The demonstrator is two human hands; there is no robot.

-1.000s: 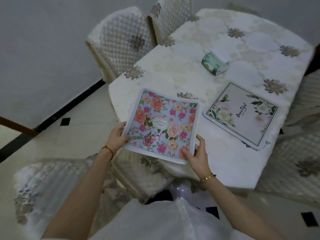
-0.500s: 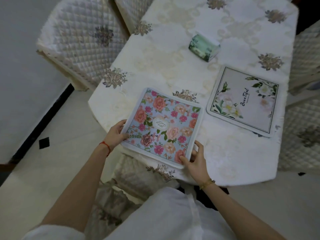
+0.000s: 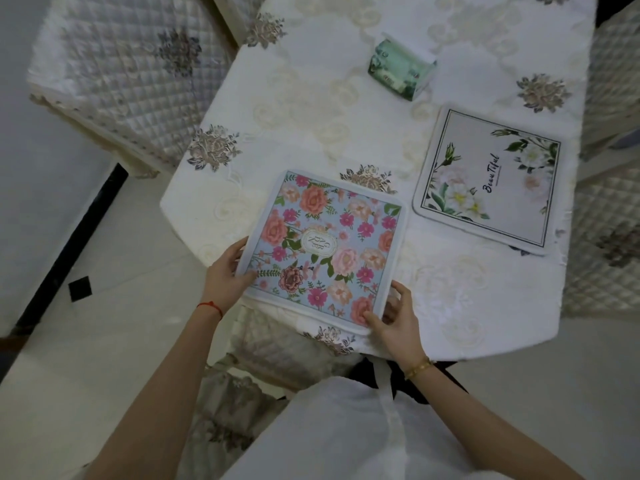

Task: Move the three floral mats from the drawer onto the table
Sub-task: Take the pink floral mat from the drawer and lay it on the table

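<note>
A blue mat with pink and peach flowers (image 3: 322, 244) lies on the near edge of the table (image 3: 311, 98), which wears a cream embroidered cloth. My left hand (image 3: 227, 271) grips the mat's near-left edge, thumb on top. My right hand (image 3: 393, 318) pinches its near-right corner. A white mat with pale flowers and the word "Beautiful" (image 3: 491, 178) lies flat on the table to the right, apart from both hands. No drawer and no third mat are in view.
A green tissue pack (image 3: 401, 72) sits on the table beyond the mats. Quilted chairs stand at the far left (image 3: 121, 74), at the right edge (image 3: 609, 216) and tucked under the table's near edge (image 3: 277, 348). Pale tiled floor lies to the left.
The blue floral mat has come down from just above the table's edge onto the cloth, and both hands stay on its near corners. The camera has tilted further over the table.
</note>
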